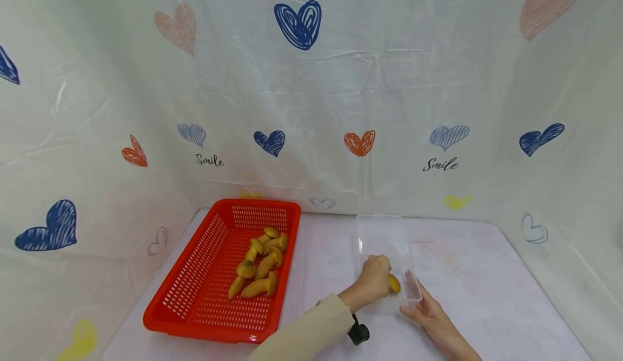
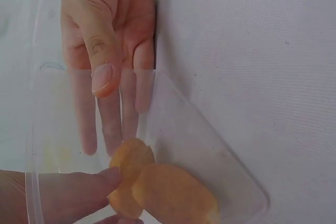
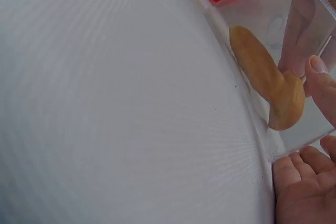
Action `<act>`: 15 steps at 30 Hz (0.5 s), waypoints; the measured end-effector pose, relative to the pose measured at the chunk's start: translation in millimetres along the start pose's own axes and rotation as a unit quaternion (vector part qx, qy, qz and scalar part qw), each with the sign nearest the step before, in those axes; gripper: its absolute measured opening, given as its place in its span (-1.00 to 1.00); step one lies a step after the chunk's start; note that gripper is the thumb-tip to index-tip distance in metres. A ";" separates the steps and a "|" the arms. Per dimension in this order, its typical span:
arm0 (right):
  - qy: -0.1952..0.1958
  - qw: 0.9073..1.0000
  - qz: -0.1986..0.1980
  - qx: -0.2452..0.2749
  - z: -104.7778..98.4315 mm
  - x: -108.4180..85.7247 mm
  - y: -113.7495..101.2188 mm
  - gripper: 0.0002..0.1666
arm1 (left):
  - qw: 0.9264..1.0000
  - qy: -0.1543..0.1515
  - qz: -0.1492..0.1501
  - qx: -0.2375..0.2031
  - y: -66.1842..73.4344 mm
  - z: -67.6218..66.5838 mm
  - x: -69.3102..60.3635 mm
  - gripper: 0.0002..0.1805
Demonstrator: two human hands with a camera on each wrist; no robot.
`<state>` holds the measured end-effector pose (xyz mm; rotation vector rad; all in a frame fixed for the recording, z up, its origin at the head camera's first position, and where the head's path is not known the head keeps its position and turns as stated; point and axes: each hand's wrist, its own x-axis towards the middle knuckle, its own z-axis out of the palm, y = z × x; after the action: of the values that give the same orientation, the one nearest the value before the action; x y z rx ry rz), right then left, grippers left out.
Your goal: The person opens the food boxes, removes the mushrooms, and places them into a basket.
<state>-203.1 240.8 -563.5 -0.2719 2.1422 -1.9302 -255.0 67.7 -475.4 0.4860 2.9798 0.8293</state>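
Observation:
In the head view my left hand [image 1: 373, 280] reaches into a clear plastic box [image 1: 413, 288] with a raised lid [image 1: 382, 234]. A yellow-brown mushroom [image 1: 394, 282] is at its fingertips. In the left wrist view the left thumb [image 2: 100, 184] and a finger pinch the cap of this mushroom [image 2: 176, 195]. My right hand [image 1: 430, 312] grips the box at its right near side, thumb in front and fingers seen behind the plastic in the left wrist view. Seen from the right wrist, the mushroom [image 3: 257, 66] lies low in the box, stem and cap both visible.
Left of the box stands a red perforated basket [image 1: 175, 274] with several similar mushrooms [image 1: 260, 286] along its right side. Everything is on a white-covered table [image 1: 477, 274]. A white curtain [image 1: 321, 96] printed with hearts hangs behind the table and at its sides.

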 end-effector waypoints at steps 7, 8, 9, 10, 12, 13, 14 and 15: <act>0.001 1.000 -0.020 0.002 -1.6 2.2 4.1 0.02 | 1.000 0.008 0.015 0.016 -2.0 2.8 3.1 -0.71; -0.002 1.000 -0.024 0.004 -1.8 2.2 4.6 0.02 | 1.000 0.009 0.015 0.014 -2.2 3.1 3.3 -0.70; -0.005 1.000 -0.027 0.006 -2.0 2.1 5.2 0.02 | 1.000 0.010 0.015 0.011 -2.4 3.6 3.7 -0.69; -0.008 0.999 -0.031 0.006 -2.3 2.0 5.7 0.02 | 1.000 0.009 0.013 0.005 -2.6 4.0 4.0 -0.69; -0.013 0.999 -0.035 0.007 -2.8 1.9 6.4 0.01 | 1.000 0.004 0.009 -0.007 -2.9 4.7 4.7 -0.68; -0.014 0.999 -0.035 0.007 -3.0 1.8 6.4 0.01 | 1.000 0.003 0.009 -0.013 -2.8 5.0 4.5 -0.67; -0.017 0.999 -0.035 0.007 -3.3 1.7 6.5 0.00 | 1.000 -0.002 0.008 -0.021 -3.0 5.1 4.7 -0.67; -0.018 0.999 -0.035 0.006 -3.5 1.5 6.5 0.00 | 1.000 -0.008 0.007 -0.028 -3.1 5.2 4.8 -0.66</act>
<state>-205.5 244.4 -569.7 -0.3796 2.1249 -1.9596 -259.9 69.1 -481.1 0.5091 2.9328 0.9025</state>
